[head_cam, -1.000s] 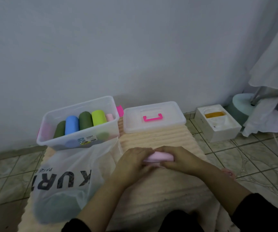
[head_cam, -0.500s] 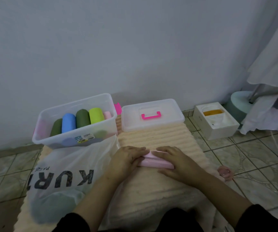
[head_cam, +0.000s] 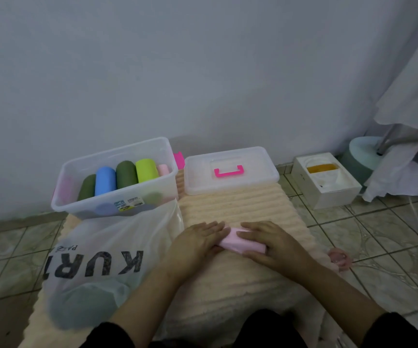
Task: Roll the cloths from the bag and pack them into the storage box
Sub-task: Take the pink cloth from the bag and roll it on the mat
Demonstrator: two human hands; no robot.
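Both hands lie on a pink cloth [head_cam: 240, 243] that sits partly rolled on the ribbed cream mat [head_cam: 233, 209]. The left hand [head_cam: 198, 241] rests flat with straight fingers over the cloth's left end; the right hand [head_cam: 273, 243] covers the right end, fingers extended over the top and thumb against the near edge. Whether that thumb hooks under the roll is hard to tell from this angle.

The storage box [head_cam: 117, 199], clear plastic, stands at the mat's far left corner close to the wall. It holds a row of rolls side by side: dark green [head_cam: 87, 187], blue [head_cam: 105, 180], another dark green [head_cam: 126, 174], lime green [head_cam: 147, 170] and a small pink roll [head_cam: 163, 169] against the right wall of the box. Some room remains at the left end.

The box's lid [head_cam: 230, 172], with a pink handle, lies just right of the box, its near edge on the mat. Between the lid and the hands the mat is bare.

A white plastic bag [head_cam: 107, 249] lies left of the hands, its mouth against the box's front wall, with something dark green showing through its near end. A white carton [head_cam: 328, 192] sits on the tiled floor [head_cam: 379, 237] to the right, apart from the mat.
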